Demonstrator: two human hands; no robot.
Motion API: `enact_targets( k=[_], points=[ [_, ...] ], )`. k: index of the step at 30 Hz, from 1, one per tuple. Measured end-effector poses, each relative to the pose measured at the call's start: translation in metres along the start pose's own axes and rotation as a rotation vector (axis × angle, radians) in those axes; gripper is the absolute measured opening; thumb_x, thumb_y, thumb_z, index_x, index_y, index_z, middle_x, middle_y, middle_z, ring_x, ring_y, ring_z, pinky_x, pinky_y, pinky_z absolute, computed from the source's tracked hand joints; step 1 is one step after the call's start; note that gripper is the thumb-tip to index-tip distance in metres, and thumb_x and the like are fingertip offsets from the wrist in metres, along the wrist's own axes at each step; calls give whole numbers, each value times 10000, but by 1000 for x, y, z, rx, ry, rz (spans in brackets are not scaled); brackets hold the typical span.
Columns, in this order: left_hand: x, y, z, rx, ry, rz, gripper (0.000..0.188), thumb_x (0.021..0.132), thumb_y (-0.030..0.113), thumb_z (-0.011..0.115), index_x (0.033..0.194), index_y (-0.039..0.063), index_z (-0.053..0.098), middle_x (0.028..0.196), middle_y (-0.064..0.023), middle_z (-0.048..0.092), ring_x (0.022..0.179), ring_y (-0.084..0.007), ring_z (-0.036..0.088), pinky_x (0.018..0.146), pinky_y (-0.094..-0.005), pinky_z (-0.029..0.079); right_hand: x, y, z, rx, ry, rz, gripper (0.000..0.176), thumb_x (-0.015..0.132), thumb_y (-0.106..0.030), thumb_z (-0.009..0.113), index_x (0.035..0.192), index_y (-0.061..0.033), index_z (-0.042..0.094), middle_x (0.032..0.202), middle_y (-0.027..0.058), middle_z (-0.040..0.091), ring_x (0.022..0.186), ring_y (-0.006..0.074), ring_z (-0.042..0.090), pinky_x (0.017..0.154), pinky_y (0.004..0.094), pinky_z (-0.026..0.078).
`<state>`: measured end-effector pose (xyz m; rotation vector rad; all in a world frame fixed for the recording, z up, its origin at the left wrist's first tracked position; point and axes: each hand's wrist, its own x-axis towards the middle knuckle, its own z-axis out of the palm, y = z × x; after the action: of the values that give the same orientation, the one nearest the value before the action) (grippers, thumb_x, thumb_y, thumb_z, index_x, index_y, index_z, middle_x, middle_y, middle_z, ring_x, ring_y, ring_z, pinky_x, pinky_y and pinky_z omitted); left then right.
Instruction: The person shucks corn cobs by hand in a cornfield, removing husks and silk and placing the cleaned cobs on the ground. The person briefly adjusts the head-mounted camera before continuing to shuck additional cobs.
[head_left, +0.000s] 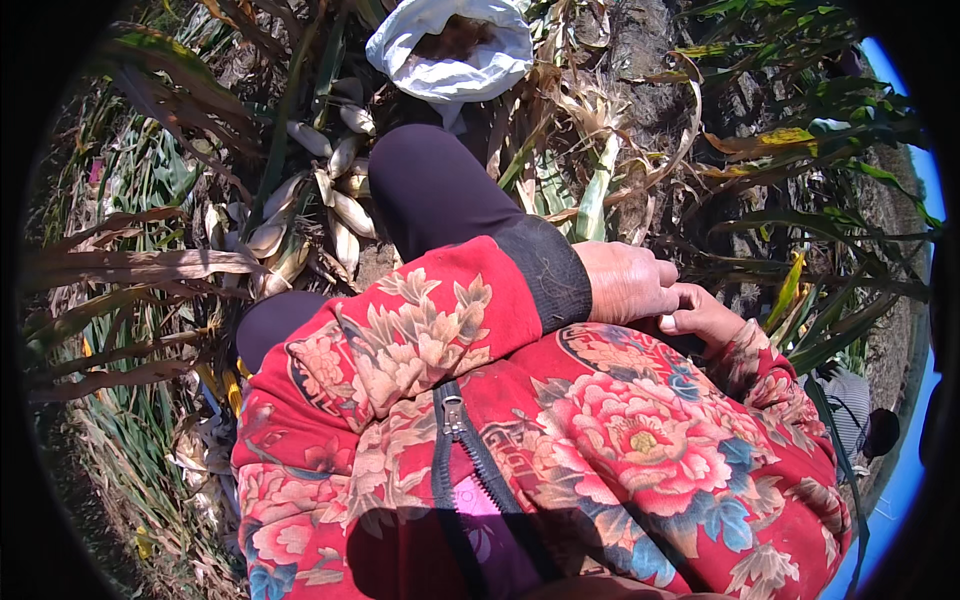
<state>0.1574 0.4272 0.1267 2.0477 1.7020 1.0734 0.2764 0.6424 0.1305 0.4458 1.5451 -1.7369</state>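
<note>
My left hand (628, 282), beyond a black knitted cuff, reaches across my body to the right. Its fingers are bent and meet my right hand (697, 315), which comes from the flowered red sleeve at the right. The thumb of my right hand points left, beside the fingertips of my left hand. The insides of both hands are hidden, so whether they hold anything cannot be told. Just beyond the hands a corn ear in a pale green husk (598, 191) stands among dry leaves. My red flowered jacket (645, 442) fills the view below the hands.
An open white woven sack (480, 82) with brown matter inside stands at the top. Several corn ears in pale husks (352, 214) lie left of my dark-trousered knee (431, 176). Corn stalks and leaves (810, 217) hang at the right. Part of a person in striped clothing (847, 412) shows at the far right.
</note>
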Motion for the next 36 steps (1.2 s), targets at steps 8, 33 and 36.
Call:
enact_targets(
  k=[8,33,36],
  points=[
    [-19,-10,6,90,36,5,171,849,178,543,948,47,591,928,-129,577,865,-310,621,718,-403,537,12,-3,59,282,203,-164,423,789,-52,623,1205,-18,550,1093,38,621,1000,126,586,930,292,459],
    [-17,-2,9,170,157,99,150,804,189,570,916,92,598,935,-65,611,833,-252,653,621,-368,564,41,10,54,-874,628,-782,288,717,-105,800,917,-25,608,811,87,571,726,192,573,676,309,479],
    [-34,8,-12,270,79,5,164,801,168,571,943,96,614,943,-52,619,854,-256,657,661,-352,564,36,1,63,-802,623,-691,351,716,-143,819,919,-21,562,802,89,555,727,181,565,677,305,479]
  ],
)
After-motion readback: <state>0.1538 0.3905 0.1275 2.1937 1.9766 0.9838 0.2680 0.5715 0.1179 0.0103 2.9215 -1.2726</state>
